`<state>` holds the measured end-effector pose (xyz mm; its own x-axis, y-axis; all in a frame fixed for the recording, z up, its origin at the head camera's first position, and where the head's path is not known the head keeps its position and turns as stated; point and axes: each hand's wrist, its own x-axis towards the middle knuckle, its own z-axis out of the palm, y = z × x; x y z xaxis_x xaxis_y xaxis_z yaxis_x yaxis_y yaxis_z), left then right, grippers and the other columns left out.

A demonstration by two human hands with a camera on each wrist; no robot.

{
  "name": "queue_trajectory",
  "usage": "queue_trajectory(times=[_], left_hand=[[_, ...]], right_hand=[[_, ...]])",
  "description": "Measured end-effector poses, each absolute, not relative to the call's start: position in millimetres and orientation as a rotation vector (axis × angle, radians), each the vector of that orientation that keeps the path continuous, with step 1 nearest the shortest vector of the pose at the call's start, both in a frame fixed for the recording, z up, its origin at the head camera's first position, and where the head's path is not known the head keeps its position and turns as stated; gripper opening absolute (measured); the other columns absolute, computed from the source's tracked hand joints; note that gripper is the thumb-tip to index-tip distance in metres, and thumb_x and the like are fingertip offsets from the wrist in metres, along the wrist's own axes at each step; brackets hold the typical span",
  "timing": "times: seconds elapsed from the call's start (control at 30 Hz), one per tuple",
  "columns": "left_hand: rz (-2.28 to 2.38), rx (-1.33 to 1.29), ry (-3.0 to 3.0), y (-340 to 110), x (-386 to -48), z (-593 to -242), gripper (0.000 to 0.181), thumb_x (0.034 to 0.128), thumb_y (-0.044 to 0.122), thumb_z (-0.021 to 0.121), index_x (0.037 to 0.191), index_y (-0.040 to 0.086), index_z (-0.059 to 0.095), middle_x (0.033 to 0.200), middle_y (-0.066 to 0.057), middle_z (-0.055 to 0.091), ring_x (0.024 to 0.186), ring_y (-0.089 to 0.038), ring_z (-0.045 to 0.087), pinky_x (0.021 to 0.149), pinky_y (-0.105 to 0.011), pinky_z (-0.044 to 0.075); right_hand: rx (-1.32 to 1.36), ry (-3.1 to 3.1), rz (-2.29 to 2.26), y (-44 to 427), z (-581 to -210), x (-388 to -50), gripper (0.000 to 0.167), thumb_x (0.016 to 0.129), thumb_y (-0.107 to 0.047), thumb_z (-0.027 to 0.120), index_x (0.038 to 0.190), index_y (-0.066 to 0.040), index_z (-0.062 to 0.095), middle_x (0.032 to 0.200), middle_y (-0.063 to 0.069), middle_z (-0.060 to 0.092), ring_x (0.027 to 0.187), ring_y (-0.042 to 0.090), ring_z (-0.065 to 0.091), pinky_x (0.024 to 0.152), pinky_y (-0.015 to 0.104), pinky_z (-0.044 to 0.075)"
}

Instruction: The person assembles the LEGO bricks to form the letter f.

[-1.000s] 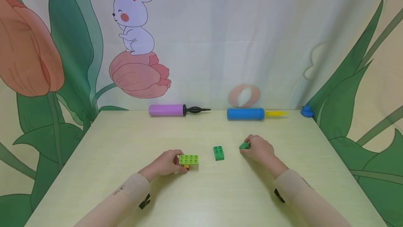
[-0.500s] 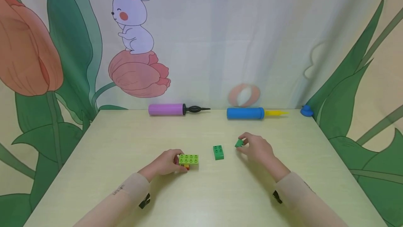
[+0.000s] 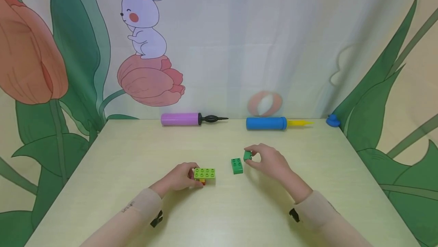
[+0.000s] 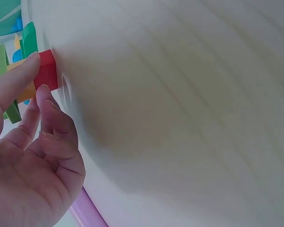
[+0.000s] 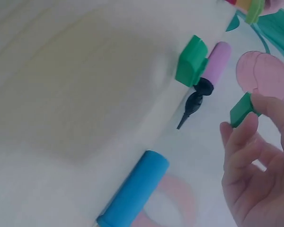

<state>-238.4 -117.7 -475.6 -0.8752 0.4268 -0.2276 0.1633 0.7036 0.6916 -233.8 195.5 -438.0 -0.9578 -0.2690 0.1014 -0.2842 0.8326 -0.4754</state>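
My left hand (image 3: 181, 176) grips a small stack of toy building bricks at the table's middle. On top of the stack is a lime green brick (image 3: 204, 173); under it are an orange-yellow brick (image 4: 24, 90) and a red brick (image 4: 47, 71), which thumb and finger pinch in the left wrist view. My right hand (image 3: 272, 162) pinches a small green brick (image 5: 241, 109) between thumb and fingers, raised off the table. Just left of it, a larger green brick (image 3: 237, 166) rests on the table with studs upward, untouched, between the two hands.
Along the table's back edge lie a purple hand pump (image 3: 181, 119) with a black nozzle and a blue hand pump (image 3: 266, 123) with a yellow nozzle. A small blue toy duck (image 3: 333, 120) sits at the back right corner. Behind hangs a printed curtain (image 3: 219, 49).
My right hand has moved left with the small green brick, lifting and turning it, and is now close to the larger green brick. The left hand and its stack have stayed in place.
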Motion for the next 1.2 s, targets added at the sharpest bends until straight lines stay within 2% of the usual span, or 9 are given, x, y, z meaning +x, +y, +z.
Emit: queue_trajectory(times=[0.13, 0.4, 0.57, 0.9, 0.97, 1.13, 1.2], left_hand=[[0.981, 0.474, 2.541, -118, -239, -475, 0.054, 0.0787, 0.020, 0.081, 0.124, 0.003, 0.057, 0.079, -0.005, 0.053, 0.068, -0.016, 0.048, 0.058, -0.029, 0.039], [0.988, 0.504, 2.542, -118, -239, -476, 0.045, 0.0790, 0.018, 0.081, 0.117, 0.005, 0.060, 0.077, -0.004, 0.053, 0.068, -0.016, 0.047, 0.059, -0.030, 0.039], [0.998, 0.509, 2.542, -118, -239, -475, 0.042, 0.0786, 0.017, 0.081, 0.113, 0.005, 0.061, 0.076, -0.004, 0.053, 0.067, -0.016, 0.047, 0.059, -0.030, 0.038], [0.991, 0.493, 2.546, -117, -239, -475, 0.042, 0.0786, 0.017, 0.081, 0.113, 0.005, 0.061, 0.076, -0.004, 0.053, 0.068, -0.016, 0.047, 0.060, -0.030, 0.038], [0.982, 0.481, 2.549, -117, -239, -474, 0.044, 0.0785, 0.018, 0.082, 0.115, 0.005, 0.061, 0.076, -0.004, 0.053, 0.068, -0.016, 0.047, 0.060, -0.030, 0.038], [0.982, 0.474, 2.548, -117, -239, -475, 0.044, 0.0785, 0.019, 0.082, 0.114, 0.005, 0.061, 0.076, -0.004, 0.053, 0.067, -0.016, 0.047, 0.059, -0.030, 0.038], [0.990, 0.482, 2.547, -117, -240, -475, 0.042, 0.0786, 0.019, 0.082, 0.113, 0.006, 0.061, 0.075, -0.004, 0.053, 0.066, -0.016, 0.048, 0.059, -0.030, 0.038]], right_hand=[[0.486, -2.942, 0.808, 189, -433, -234, 0.044, 0.083, -0.031, 0.076, 0.124, -0.018, 0.063, 0.101, 0.000, 0.065, 0.059, 0.013, 0.049, 0.053, 0.031, 0.042], [0.496, -2.911, 0.931, 178, -429, -236, 0.038, 0.080, -0.025, 0.080, 0.112, -0.018, 0.061, 0.105, -0.001, 0.066, 0.063, 0.011, 0.053, 0.059, 0.029, 0.046], [0.520, -2.914, 1.006, 169, -428, -236, 0.039, 0.080, -0.021, 0.081, 0.114, -0.020, 0.063, 0.108, -0.003, 0.066, 0.058, 0.012, 0.053, 0.056, 0.030, 0.046], [0.623, -2.907, 1.051, 147, -433, -236, 0.040, 0.083, -0.024, 0.078, 0.121, -0.019, 0.065, 0.109, -0.007, 0.064, 0.047, 0.010, 0.049, 0.048, 0.028, 0.044], [0.630, -2.900, 1.087, 143, -434, -235, 0.041, 0.084, -0.023, 0.077, 0.122, -0.018, 0.064, 0.106, -0.006, 0.066, 0.047, 0.010, 0.053, 0.047, 0.028, 0.043], [0.634, -2.879, 1.194, 133, -433, -234, 0.040, 0.086, -0.020, 0.075, 0.124, -0.020, 0.062, 0.111, 0.001, 0.066, 0.055, 0.017, 0.065, 0.047, 0.031, 0.046], [0.648, -2.871, 1.213, 130, -432, -234, 0.040, 0.086, -0.020, 0.074, 0.124, -0.021, 0.062, 0.116, 0.002, 0.064, 0.055, 0.018, 0.065, 0.046, 0.032, 0.046]])
